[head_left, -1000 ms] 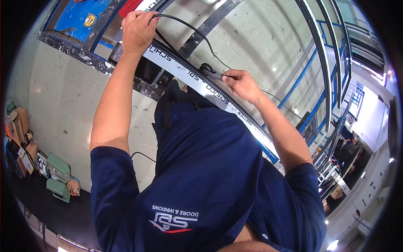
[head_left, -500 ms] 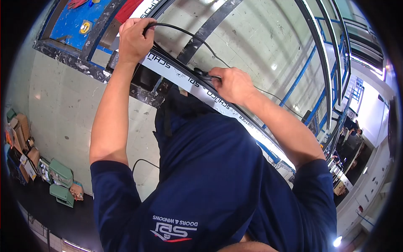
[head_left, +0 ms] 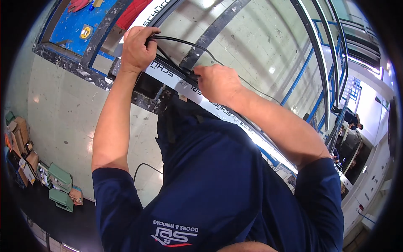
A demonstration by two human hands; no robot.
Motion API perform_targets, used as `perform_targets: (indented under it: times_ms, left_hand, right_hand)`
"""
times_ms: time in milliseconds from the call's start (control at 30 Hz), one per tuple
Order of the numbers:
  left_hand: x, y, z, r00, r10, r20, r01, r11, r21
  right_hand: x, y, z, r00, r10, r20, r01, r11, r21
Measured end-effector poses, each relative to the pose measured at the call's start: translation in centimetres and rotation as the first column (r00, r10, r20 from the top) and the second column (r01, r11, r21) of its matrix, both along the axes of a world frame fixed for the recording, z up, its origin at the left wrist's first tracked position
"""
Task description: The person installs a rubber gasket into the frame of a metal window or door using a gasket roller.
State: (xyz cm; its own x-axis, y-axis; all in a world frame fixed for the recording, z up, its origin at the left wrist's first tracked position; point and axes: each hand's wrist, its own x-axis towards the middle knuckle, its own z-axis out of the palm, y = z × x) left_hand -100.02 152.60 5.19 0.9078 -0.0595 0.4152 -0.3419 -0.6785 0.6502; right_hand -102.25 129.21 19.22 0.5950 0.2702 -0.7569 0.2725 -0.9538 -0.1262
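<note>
My left hand (head_left: 138, 49) is closed around a black rubber gasket strip (head_left: 180, 40), which loops out from the fingers to the right. Beneath it runs a long window or door frame profile (head_left: 164, 70) covered in printed white protective film. My right hand (head_left: 218, 83) is closed at the profile's upper edge, gripping a small black hand tool (head_left: 189, 73). The fingers hide most of that tool, so its exact kind does not show. A length of the strip passes down from my left hand toward the tool, along the profile's dark edge.
A paint-spattered dark support frame (head_left: 90, 42) lies under the profile, beside a blue board (head_left: 69, 25) with a yellow tape roll (head_left: 86, 32). Blue racks (head_left: 300, 77) with curved profiles stand at right. Green bins (head_left: 60, 177) sit lower left. Another person (head_left: 352, 118) is far right.
My right hand has moved left along the profile with the black tool, closer to my left hand. The left hand stays closed on the strip, slightly lower in view.
</note>
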Motion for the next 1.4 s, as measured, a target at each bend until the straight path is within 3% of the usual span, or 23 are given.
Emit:
perform_targets:
  times_ms: [100,267,433,567,633,667,733,800,867,900,967,1000,1067,1100,1167,1400]
  left_hand:
    - [0.0,0.0,-0.2,1.000,0.013,0.020,-0.014,1.000,0.024]
    - [-0.1,-0.2,0.0,1.000,0.017,0.003,-0.017,1.000,0.019]
    - [0.3,-0.1,-0.5,0.999,0.012,0.045,-0.014,0.999,0.041]
    - [0.0,-0.5,-0.6,1.000,0.015,0.018,-0.016,0.998,0.054]
    - [0.4,-0.5,-0.4,0.998,0.034,0.043,-0.037,0.997,0.073]
    - [0.3,-0.6,-0.1,0.999,0.003,0.037,-0.006,0.996,0.088]
    - [0.5,-0.8,0.8,0.992,0.042,-0.120,-0.030,0.994,0.105]
    - [1.0,-2.4,3.9,0.976,0.035,-0.215,0.001,0.986,0.167]
    - [1.6,-4.7,6.7,0.761,-0.086,-0.643,0.031,0.995,-0.096]
    - [2.2,-5.8,6.8,0.771,-0.229,-0.595,0.152,0.972,-0.176]
    - [3.6,-9.1,8.8,0.761,-0.353,-0.544,0.333,0.932,-0.140]
    - [4.4,-10.7,9.0,0.755,-0.359,-0.549,0.347,0.929,-0.130]
    - [6.2,-13.6,9.0,0.617,-0.498,-0.609,0.507,0.844,-0.176]
    - [6.9,-15.0,9.5,0.608,-0.502,-0.615,0.522,0.837,-0.168]
    - [7.8,-17.5,10.3,0.470,-0.475,-0.744,0.528,0.827,-0.194]
    - [8.1,-20.1,9.4,0.421,-0.507,-0.752,0.611,0.771,-0.177]
  right_hand:
    - [-0.3,-1.2,-0.2,0.998,0.044,-0.035,-0.045,0.999,-0.021]
    - [-0.6,0.5,-1.3,0.997,-0.048,0.059,0.043,0.996,0.075]
    - [-1.4,-1.9,-1.5,0.999,0.026,0.022,-0.027,0.998,0.057]
    - [-1.6,-0.3,-2.8,0.992,-0.100,0.073,0.086,0.981,0.173]
    - [-1.9,-0.9,-4.3,0.970,-0.192,0.152,0.133,0.935,0.329]
    - [-3.0,-2.5,-5.1,0.964,-0.223,0.143,0.163,0.926,0.341]
    - [-4.1,-6.4,-6.0,0.886,-0.462,-0.048,0.436,0.792,0.427]
    - [-6.8,-10.3,-7.1,0.828,-0.559,-0.041,0.509,0.720,0.472]
    - [-9.2,-13.0,-7.0,0.731,-0.681,-0.048,0.608,0.617,0.500]
    - [-10.2,-13.9,-7.2,0.691,-0.721,-0.056,0.650,0.585,0.485]
    - [-12.0,-15.1,-8.2,0.640,-0.765,-0.070,0.695,0.537,0.479]
    - [-12.9,-15.5,-8.8,0.614,-0.788,-0.040,0.686,0.508,0.520]
    - [-14.2,-15.6,-9.2,0.567,-0.823,-0.020,0.686,0.459,0.564]
    - [-14.7,-15.5,-9.4,0.547,-0.837,-0.033,0.692,0.429,0.580]
    - [-15.5,-15.6,-9.7,0.521,-0.852,-0.054,0.698,0.390,0.601]
    - [-15.5,-15.9,-9.4,0.492,-0.870,-0.034,0.694,0.369,0.619]
